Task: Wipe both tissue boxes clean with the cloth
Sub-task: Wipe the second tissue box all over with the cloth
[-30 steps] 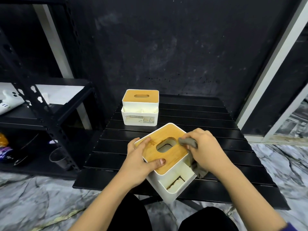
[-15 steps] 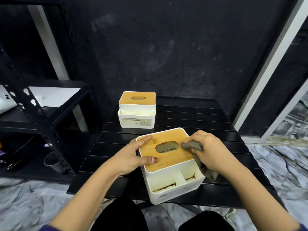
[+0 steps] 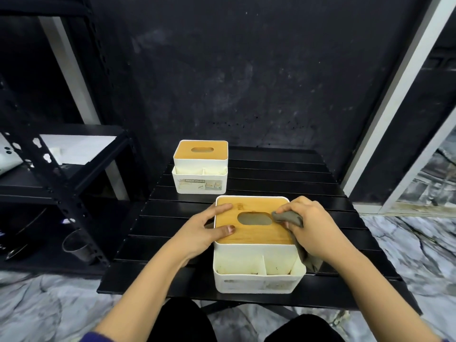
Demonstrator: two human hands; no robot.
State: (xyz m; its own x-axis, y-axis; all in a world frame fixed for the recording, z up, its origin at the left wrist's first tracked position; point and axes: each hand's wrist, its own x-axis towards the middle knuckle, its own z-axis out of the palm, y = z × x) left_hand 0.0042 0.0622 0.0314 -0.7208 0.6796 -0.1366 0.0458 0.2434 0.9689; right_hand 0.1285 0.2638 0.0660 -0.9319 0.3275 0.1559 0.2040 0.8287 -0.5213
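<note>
A white tissue box with a wooden lid [image 3: 256, 262] stands at the near edge of the black slatted table [image 3: 271, 174], its stained front pockets facing me. My left hand [image 3: 204, 230] grips its left side, thumb and forefinger on the lid. My right hand [image 3: 313, 230] holds a grey cloth [image 3: 287, 217] bunched against the lid just right of the oval slot; the cloth's tail hangs down the box's right side. A second, cleaner tissue box [image 3: 200, 166] with a label sits at the table's back left, apart from both hands.
A black metal shelf rack [image 3: 49, 178] stands to the left, with a metal cup [image 3: 77, 248] on its lower level. A dark wall backs the table. Marble floor surrounds it, and my knees show under the near edge.
The near box has turned from a diagonal pose to square with the table edge. My right hand with the cloth has stayed on the lid beside the slot.
</note>
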